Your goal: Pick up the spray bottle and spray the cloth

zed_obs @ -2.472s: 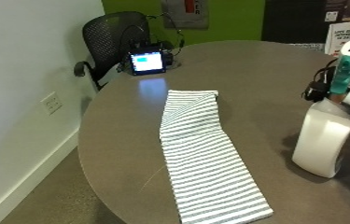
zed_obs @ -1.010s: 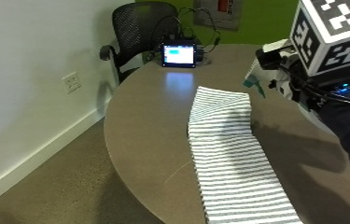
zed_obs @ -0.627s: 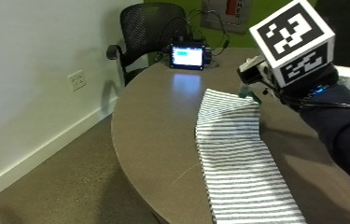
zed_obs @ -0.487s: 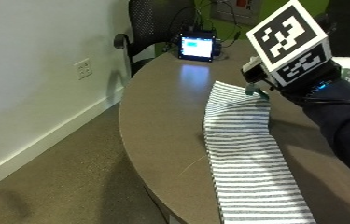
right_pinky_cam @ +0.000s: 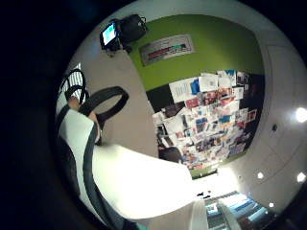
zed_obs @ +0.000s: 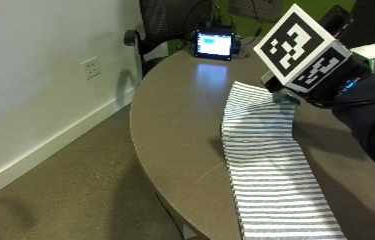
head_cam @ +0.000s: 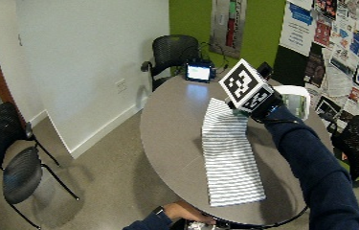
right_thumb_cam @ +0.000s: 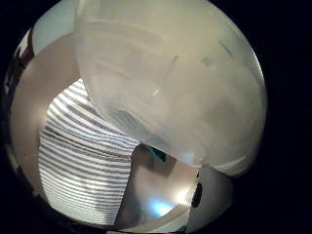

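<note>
1. From the outside view, the gloved right hand (zed_obs: 337,85) hangs above the far end of the striped cloth (zed_obs: 267,165), near that end's right edge; a small teal part shows just under the hand, pointing down at the stripes, and is judged to be the nozzle of the spray bottle (head_cam: 294,100).
2. The relation the coming spray turns on: the cloth lies below the hand and runs away from it toward 6 o'clock in the outside view, its long axis going from the far side of the round table (zed_obs: 174,115) to the near edge; so the bulk of the fabric lies toward the person, not under the nozzle.
3. The bottle's white body shows at about 3 o'clock from the hand in the wide outside view, raised off the table; in the thumb-side palm view its translucent white wall (right_thumb_cam: 170,83) fills most of the picture, with the stripes (right_thumb_cam: 83,161) beneath; it is close against the palm.
4. Grip: the fingers are hidden behind the hand's gear in every view, so whether they curl round the bottle cannot be told; the bottle being aloft suggests it is carried.
5. The cloth is white with thin grey stripes, lying flat, its far end folded at a slant.
6. Only the right hand is near; the bare hand is not seen at the bottle.
</note>
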### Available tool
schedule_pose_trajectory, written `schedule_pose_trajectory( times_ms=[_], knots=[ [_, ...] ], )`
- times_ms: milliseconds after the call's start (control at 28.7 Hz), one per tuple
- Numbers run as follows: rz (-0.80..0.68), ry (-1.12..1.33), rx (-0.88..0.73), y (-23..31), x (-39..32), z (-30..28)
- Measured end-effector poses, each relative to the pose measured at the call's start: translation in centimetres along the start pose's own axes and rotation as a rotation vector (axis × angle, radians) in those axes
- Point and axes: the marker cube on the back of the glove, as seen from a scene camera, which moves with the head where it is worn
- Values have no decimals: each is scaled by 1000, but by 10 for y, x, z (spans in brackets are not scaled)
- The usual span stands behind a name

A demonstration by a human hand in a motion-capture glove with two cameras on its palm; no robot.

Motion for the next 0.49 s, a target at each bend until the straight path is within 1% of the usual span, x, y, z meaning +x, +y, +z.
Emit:
schedule_pose_trajectory(
  times_ms=[313, 487],
  knots=[
    [-16, 19, -21, 0, -5, 1],
    [-15, 7, 3, -6, -5, -4]
  ],
)
